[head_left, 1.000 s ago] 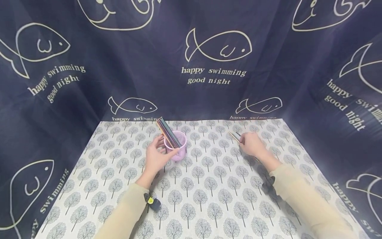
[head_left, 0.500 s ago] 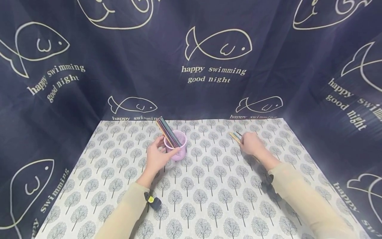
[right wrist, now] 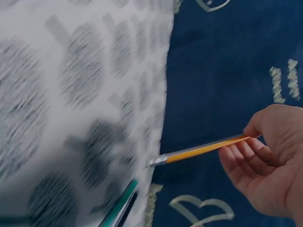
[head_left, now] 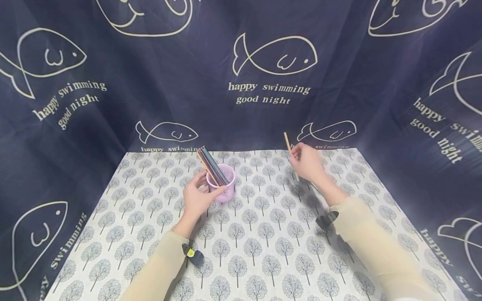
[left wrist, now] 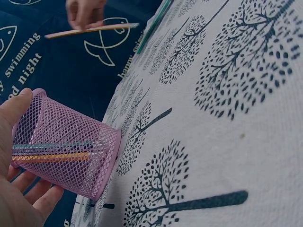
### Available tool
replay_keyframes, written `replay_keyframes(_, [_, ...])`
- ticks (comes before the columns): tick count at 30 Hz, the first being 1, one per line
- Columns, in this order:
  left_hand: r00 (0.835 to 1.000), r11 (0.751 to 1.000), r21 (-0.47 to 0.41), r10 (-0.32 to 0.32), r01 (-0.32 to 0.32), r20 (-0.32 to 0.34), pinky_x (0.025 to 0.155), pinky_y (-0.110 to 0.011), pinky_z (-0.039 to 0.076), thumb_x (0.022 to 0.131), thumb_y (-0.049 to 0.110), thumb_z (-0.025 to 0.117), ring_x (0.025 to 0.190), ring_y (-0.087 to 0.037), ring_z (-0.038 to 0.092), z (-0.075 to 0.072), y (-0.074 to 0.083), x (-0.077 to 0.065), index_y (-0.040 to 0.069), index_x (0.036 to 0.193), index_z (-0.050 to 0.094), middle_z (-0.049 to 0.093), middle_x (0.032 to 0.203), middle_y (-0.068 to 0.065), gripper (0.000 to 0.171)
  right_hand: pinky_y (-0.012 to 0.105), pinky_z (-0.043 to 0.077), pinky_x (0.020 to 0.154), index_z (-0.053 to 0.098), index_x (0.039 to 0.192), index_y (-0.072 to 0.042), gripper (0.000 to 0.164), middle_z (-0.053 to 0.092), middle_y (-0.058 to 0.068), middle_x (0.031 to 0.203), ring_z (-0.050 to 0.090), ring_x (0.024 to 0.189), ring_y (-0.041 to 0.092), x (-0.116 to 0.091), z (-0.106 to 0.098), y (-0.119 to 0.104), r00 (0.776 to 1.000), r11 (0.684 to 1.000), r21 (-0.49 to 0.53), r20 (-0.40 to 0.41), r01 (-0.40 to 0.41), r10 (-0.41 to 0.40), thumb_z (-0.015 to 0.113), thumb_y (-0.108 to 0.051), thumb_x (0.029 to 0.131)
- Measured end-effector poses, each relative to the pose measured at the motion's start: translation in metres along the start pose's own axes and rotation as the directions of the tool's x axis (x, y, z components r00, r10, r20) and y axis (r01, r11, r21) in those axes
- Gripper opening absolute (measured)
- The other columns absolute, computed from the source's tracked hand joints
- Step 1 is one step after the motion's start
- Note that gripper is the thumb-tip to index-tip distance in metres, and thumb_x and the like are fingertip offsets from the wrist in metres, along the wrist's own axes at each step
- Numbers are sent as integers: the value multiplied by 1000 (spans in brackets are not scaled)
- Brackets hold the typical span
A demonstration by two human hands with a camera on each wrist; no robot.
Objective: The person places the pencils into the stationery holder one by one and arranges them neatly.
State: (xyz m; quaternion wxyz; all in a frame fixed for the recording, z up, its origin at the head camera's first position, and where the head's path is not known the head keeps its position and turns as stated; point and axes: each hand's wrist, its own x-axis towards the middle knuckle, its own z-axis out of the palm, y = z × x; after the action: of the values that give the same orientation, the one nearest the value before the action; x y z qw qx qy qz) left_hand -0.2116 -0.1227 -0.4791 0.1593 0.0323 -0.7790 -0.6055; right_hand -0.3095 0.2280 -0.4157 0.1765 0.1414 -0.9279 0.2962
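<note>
My left hand (head_left: 196, 196) grips a pink-purple mesh pen holder (left wrist: 71, 142) at left of centre, thumb at the rim and fingers round the far side. The holder's base is down on the cloth. Several pencils (head_left: 211, 165) lean out of it to the left, seen through the mesh in the left wrist view. At the right, my right hand (head_left: 308, 163) pinches a slim orange pencil (right wrist: 201, 150) with a silvery end, lifted over the table. The silvery end points downward in the head view, and the other end sticks up above the fingers.
A green pencil (left wrist: 154, 26) lies on the tree-print tablecloth (head_left: 256, 234), with a dark stick (right wrist: 127, 210) beside it in the right wrist view. A dark blue fish-print curtain (head_left: 207, 83) stands behind the table and along both sides.
My right hand has risen from the cloth and moved slightly left, carrying the orange pencil, which has turned from slanted to nearly upright. The left hand and pen holder have stayed in place.
</note>
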Motion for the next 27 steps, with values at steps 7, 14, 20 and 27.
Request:
replay_keyframes(7, [1000,1000,-6,8,-8,-12,103,-39,65,71,24,101,126,-35,71,1,-1,1,4,140,65,72,135,-20,80,36,67,81,65,105,1,11,74,17,99,72,89,30,17,5,-62,999,969,245,-54,15,-2,65,-6,97])
replay_keyframes(14, [999,999,-45,10,-12,-48,100,-32,66,68,24,103,120,-33,74,1,-3,-1,4,134,66,75,130,-18,79,20,67,79,64,107,3,11,75,19,100,75,89,27,23,23,-114,990,846,515,-74,139,-118,67,2,97])
replay_keyframes(20, [997,997,-65,30,-34,-64,101,-37,66,68,22,103,119,-34,75,1,-5,0,3,133,66,75,129,-20,77,25,69,84,63,104,1,10,76,17,101,77,94,27,25,44,-142,972,812,547,-15,204,-234,68,3,96])
replay_keyframes(27, [997,996,-65,51,-55,-65,99,-38,67,68,20,103,118,-35,75,1,-6,0,3,132,67,76,127,-20,75,21,68,79,64,98,-5,8,76,10,94,76,90,22,25,74,-148,943,870,441,132,221,-307,71,-3,94])
